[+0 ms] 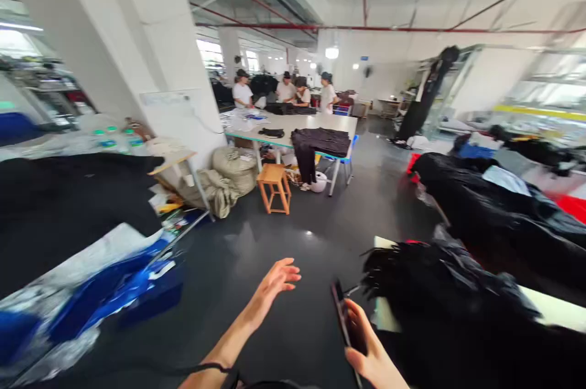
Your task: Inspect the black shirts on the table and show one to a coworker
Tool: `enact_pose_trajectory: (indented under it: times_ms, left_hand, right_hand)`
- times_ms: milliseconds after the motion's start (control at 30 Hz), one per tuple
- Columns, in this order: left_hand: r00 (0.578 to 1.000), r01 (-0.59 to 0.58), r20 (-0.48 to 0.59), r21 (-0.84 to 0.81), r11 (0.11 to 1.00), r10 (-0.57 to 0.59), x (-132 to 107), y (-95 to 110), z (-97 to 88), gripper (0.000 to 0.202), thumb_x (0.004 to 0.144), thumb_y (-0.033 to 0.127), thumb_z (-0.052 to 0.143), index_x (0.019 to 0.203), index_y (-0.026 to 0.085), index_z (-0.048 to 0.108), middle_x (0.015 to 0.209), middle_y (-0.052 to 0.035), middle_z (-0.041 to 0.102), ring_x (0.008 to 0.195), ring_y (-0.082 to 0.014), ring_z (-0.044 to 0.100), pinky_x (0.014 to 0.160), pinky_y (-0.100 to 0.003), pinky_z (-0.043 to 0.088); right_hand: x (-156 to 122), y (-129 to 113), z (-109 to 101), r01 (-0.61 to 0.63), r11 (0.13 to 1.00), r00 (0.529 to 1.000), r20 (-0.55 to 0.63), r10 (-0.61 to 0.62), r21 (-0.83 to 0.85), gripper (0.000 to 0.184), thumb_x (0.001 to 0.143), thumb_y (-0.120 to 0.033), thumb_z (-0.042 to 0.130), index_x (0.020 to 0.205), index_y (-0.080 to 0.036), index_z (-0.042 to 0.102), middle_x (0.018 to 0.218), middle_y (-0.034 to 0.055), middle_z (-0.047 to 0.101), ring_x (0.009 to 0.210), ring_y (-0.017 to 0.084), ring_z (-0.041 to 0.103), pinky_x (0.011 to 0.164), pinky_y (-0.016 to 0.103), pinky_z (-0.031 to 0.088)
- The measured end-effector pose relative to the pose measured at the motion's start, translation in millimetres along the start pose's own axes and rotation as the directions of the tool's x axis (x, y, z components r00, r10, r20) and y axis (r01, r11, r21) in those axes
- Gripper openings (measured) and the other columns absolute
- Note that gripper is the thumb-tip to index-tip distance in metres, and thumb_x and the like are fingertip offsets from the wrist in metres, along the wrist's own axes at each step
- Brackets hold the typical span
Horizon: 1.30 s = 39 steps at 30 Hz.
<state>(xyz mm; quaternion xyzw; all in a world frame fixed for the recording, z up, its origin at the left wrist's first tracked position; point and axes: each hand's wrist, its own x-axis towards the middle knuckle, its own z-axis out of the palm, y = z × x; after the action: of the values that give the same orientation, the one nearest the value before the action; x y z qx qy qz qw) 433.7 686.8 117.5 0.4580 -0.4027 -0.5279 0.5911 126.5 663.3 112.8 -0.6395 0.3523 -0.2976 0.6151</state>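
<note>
My left hand (273, 286) reaches forward over the dark floor, fingers loosely spread and holding nothing. Low in the view, my right hand (372, 349) grips a dark phone (339, 311) held edge-on, thumb along its side. Just right of the phone lies a heap of black garments (430, 282) on a pale table (556, 309). A thin dark cord (201, 368) crosses my left forearm.
A wooden stool (274, 186) stands ahead beside a long white table (320, 123) draped with black cloth. Several people stand at its far end. Sacks (233, 170) lean by a white pillar. Black fabric and blue plastic fill the left; more black garments pile on the right.
</note>
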Motion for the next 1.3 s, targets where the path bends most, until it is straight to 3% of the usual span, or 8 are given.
enact_pose_trajectory:
  times_ms: [200,367,567,700,800,967,1133,1300]
  left_hand:
    - [0.903,-0.220,-0.430,-0.461,0.860,0.000,-60.9,107.5,-156.8,0.060,0.086,0.061,0.065,0.131,0.021,0.061,0.124,-0.0144,0.071,0.113,-0.0328,0.069,0.094,-0.046,0.055]
    - [0.729,-0.451,-0.683,-0.441,0.776,0.035,-129.0,159.4,-293.5,0.051,0.092,0.058,0.052,0.114,0.014,0.066,0.103,-0.0150,0.077,0.094,-0.0327,0.076,0.086,-0.048,0.059]
    - [0.569,-0.597,-0.821,-0.378,0.707,0.042,-187.1,170.6,-371.9,0.049,0.096,0.052,0.044,0.112,0.011,0.066,0.101,-0.0167,0.077,0.096,-0.0344,0.075,0.086,-0.049,0.059]
    - [0.419,-0.679,-0.907,-0.274,0.681,0.053,-203.6,173.2,-404.1,0.049,0.098,0.050,0.040,0.112,0.011,0.066,0.099,-0.0159,0.077,0.094,-0.0328,0.076,0.084,-0.046,0.059]
    - [0.334,-0.711,-0.938,-0.189,0.677,0.089,-204.5,176.9,-427.7,0.048,0.096,0.051,0.045,0.112,0.011,0.065,0.102,-0.0162,0.077,0.093,-0.0326,0.075,0.084,-0.045,0.059]
    - [0.254,-0.697,-0.965,-0.136,0.704,0.065,-187.5,186.5,-473.1,0.049,0.093,0.053,0.049,0.112,0.011,0.066,0.102,-0.0165,0.077,0.087,-0.0312,0.076,0.079,-0.043,0.059]
    - [0.199,-0.689,-0.980,-0.117,0.716,0.032,-166.8,200.3,-517.8,0.049,0.094,0.053,0.046,0.112,0.012,0.066,0.100,-0.0168,0.077,0.084,-0.0299,0.076,0.074,-0.040,0.059]
    - [0.126,-0.718,-0.992,-0.093,0.690,-0.002,-163.4,207.6,-559.6,0.050,0.095,0.052,0.046,0.113,0.011,0.067,0.104,-0.0178,0.076,0.089,-0.0309,0.075,0.075,-0.040,0.059]
  right_hand:
    - [167.0,-71.6,307.9,0.113,0.987,0.953,0.295,-0.074,-0.118,0.082,0.066,-0.032,0.077,0.139,-0.022,0.041,0.128,0.0128,0.056,0.115,0.032,0.057,0.107,0.053,0.043]
    - [211.1,-97.7,451.2,-0.079,0.982,0.678,0.732,-0.072,0.170,0.074,0.080,-0.042,0.076,0.141,-0.024,0.038,0.127,0.0099,0.062,0.114,0.025,0.061,0.103,0.044,0.049]
    - [258.9,-105.5,553.8,-0.255,0.967,0.234,0.971,0.048,0.013,0.068,0.071,-0.032,0.087,0.131,-0.022,0.056,0.124,0.0058,0.068,0.109,0.022,0.064,0.096,0.036,0.052]
    - [275.5,-96.5,619.4,-0.149,0.989,0.364,0.930,0.060,-0.006,0.040,0.072,-0.046,0.083,0.096,-0.016,0.070,0.087,0.0010,0.071,0.077,0.017,0.062,0.070,0.027,0.050]
    - [286.5,-89.9,661.9,-0.324,0.946,0.424,0.892,0.161,-0.017,0.047,0.075,-0.062,0.074,0.079,-0.016,0.068,0.071,0.0005,0.067,0.064,0.014,0.056,0.059,0.025,0.044]
    - [323.8,-92.7,705.0,-0.627,0.773,0.210,0.936,0.281,-0.091,0.044,0.073,-0.056,0.076,0.098,-0.020,0.069,0.092,0.0027,0.074,0.081,0.020,0.065,0.072,0.029,0.050]
    - [383.9,-104.8,728.7,-0.538,0.818,-0.147,0.978,0.149,-0.205,0.056,0.066,-0.031,0.085,0.119,-0.021,0.067,0.106,0.0034,0.075,0.093,0.022,0.069,0.084,0.033,0.052]
    - [417.1,-97.7,776.3,-0.528,0.816,-0.232,0.964,0.129,-0.236,0.053,0.069,-0.031,0.083,0.118,-0.022,0.067,0.113,0.0046,0.074,0.097,0.022,0.069,0.090,0.034,0.053]
